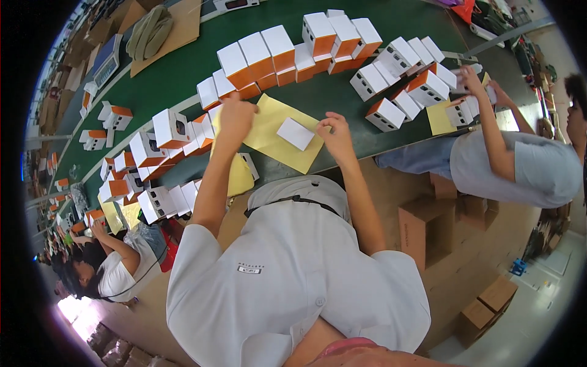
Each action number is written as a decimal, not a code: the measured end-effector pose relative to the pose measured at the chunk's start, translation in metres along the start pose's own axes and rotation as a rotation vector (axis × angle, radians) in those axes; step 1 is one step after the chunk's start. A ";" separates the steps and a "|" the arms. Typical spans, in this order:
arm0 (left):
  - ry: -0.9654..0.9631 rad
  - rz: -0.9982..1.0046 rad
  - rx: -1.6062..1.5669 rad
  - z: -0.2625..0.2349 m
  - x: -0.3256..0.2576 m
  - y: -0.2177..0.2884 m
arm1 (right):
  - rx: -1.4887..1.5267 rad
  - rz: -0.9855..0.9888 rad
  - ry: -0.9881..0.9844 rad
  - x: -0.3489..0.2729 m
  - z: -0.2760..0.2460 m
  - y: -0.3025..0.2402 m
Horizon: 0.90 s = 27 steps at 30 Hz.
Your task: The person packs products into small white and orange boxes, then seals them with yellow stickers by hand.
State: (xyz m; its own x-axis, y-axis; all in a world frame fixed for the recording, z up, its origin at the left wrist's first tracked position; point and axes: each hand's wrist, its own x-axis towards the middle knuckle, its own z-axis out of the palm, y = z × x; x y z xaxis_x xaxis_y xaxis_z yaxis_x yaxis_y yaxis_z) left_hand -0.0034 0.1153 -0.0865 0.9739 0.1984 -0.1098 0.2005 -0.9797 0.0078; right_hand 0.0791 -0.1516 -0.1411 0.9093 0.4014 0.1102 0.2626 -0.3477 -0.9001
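Note:
In front of me a small white box [295, 133] lies on a yellow sheet [279, 112] spread on the green work table. My left hand [237, 119] is over the sheet's left edge, its fingers curled; what they hold, if anything, is hidden. On the other side, my right hand [336, 134] is beside the sheet's right corner, near the box, with its fingers bent inward. I cannot make out whether it grips the sheet's edge. Beneath my left forearm lies more yellow sheet material [241, 176].
White-and-orange boxes [257, 52] stand in stacked rows beyond my hands, with more boxes [156, 139] to the left. At right a co-worker [507, 150] handles boxes; another person [125, 263] works at far left. An open cardboard carton [422, 229] is on the floor.

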 end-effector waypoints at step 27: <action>-0.295 0.226 -0.835 0.057 0.024 0.047 | -0.187 0.240 -0.337 0.038 0.046 0.019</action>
State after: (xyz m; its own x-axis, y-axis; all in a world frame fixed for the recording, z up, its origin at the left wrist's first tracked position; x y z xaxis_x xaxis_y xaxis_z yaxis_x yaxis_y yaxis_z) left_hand 0.0233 0.0721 -0.1456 0.9556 -0.1239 -0.2673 0.1318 -0.6317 0.7639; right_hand 0.1035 -0.1041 -0.1732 0.8039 0.5332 -0.2635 0.1391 -0.5993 -0.7883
